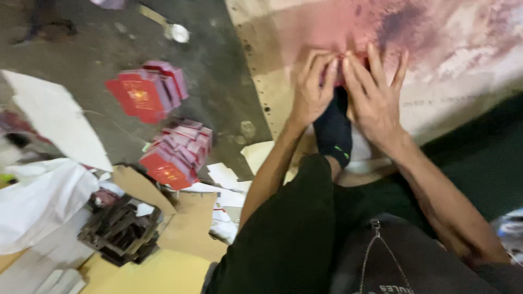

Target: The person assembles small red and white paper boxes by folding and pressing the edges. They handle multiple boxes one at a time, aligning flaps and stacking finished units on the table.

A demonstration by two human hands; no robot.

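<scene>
Both grips, left hand [311,90] and right hand [373,92], pinch a small red card [342,69]; it looks light, thin and bendable, best held by its edges.

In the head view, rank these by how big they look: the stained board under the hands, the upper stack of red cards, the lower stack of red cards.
1. Stained board, by far the largest.
2. Upper red card stack and lower red card stack: they look about alike, so I won't rank them; blur hides their edges.
</scene>
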